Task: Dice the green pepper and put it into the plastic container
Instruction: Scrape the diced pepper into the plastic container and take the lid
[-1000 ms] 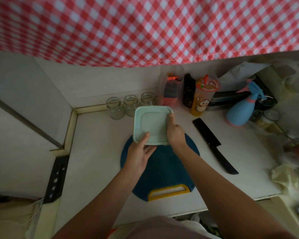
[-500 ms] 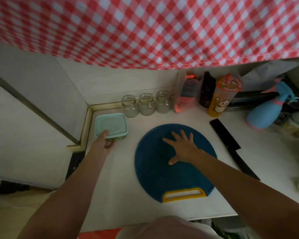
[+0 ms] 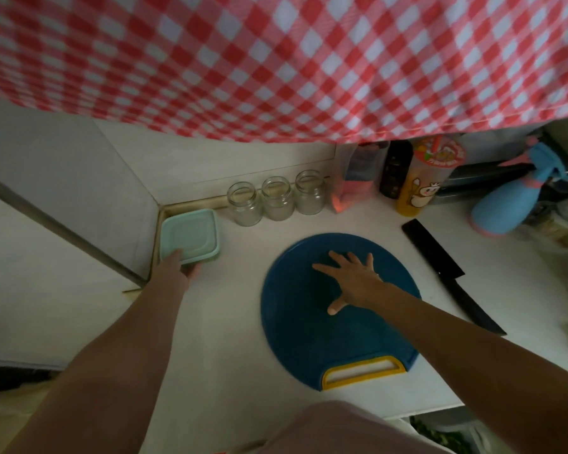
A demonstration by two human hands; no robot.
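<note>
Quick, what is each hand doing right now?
Left hand: closed on the near edge of the plastic container.
Right hand: open, fingers spread flat on the blue cutting board, holding nothing.

We see a dim, underexposed kitchen scene with soft, flat light and no hard shadows. The white counter (image 3: 236,322) reads grey, brightest near its middle and darkening toward the lower corners. The checked cloth (image 3: 276,60) at the top is smeared by blur, and its pattern bows with wide-angle distortion. Our forearms at the bottom edge look soft, dark and stretched.
</note>
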